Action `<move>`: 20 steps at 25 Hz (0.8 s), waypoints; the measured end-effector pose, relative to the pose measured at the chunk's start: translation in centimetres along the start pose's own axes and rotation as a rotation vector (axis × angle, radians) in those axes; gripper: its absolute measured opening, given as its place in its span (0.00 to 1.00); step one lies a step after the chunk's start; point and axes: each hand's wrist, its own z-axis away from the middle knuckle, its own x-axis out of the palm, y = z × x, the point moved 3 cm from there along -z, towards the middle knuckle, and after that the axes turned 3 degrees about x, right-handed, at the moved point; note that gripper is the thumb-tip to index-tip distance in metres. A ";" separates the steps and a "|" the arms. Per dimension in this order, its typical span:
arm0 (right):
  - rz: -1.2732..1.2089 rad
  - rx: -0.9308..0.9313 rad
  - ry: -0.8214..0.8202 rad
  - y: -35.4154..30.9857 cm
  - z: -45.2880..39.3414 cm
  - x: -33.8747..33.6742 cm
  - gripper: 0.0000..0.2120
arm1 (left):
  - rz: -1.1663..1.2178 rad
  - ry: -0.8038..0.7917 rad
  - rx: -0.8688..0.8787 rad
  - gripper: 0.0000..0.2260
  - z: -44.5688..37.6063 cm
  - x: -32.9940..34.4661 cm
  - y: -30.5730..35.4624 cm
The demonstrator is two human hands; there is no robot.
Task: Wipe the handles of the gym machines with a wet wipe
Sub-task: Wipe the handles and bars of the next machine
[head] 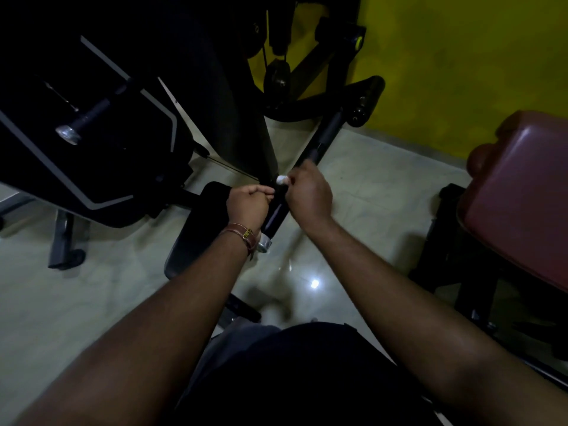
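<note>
Fingers of the left hand [247, 204] are curled into a loose fist, fingertips against the black bar handle [278, 210]; whether they close round the bar cannot be told. A brown bracelet [244, 236] with a gold clasp sits on that wrist. Fingers of the right hand [307, 192] are curled, pinching a small white wad of wet wipe [282, 179] against the same bar, just above the left hand. The bar runs diagonally, chrome end cap [264, 244] nearest, far end meeting the machine frame [365, 99]. Black seat pad [196, 241] lies under the left forearm. Maroon padded bench [522, 192] at right. Black weight-stack shroud [92, 149] at left; second chrome-capped handle [80, 124] before it. Yellow wall [461, 72] behind; glossy tile floor [353, 186].
</note>
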 end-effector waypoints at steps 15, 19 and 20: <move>-0.248 -0.040 0.069 -0.9 4.9 0.0 0.04 | 0.023 -0.149 -0.024 0.11 0.3 0.4 0.8; -0.124 0.262 0.162 0.9 -1.9 -1.0 0.03 | -0.122 -0.195 0.009 0.08 -0.4 0.6 0.3; -0.114 0.278 0.175 1.4 -2.6 -0.9 0.03 | -0.166 -0.222 0.038 0.06 -0.4 0.7 0.3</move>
